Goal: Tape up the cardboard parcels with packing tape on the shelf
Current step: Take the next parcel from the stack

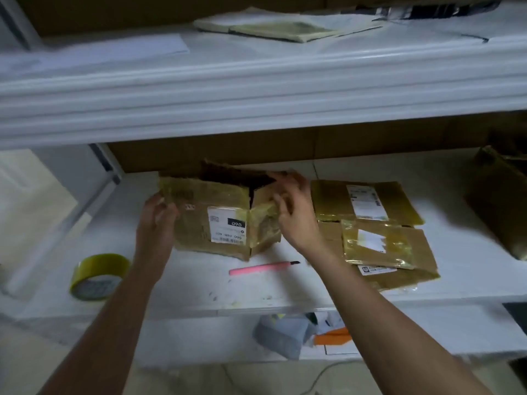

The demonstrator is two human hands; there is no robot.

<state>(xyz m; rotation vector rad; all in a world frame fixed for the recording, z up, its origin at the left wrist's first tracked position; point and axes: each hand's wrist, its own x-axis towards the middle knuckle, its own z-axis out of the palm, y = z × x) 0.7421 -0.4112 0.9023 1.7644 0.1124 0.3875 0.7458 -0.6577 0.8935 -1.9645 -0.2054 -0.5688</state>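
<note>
Head view | cardboard parcel (pixel 216 218) sits mid-shelf (pixel 456 218), top flaps open | left hand (pixel 156 220) grips its left edge | right hand (pixel 293 206) pinches its right flap | tape roll (pixel 98 276) left, pink cutter (pixel 263 267) just in front

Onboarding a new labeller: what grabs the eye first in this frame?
Both hands, left hand and right hand, hold an open, tape-wrapped brown cardboard parcel at mid-shelf. A yellowish roll of packing tape sits at its left, a pink utility knife lies in front, and taped flat parcels are stacked to the right.
</note>
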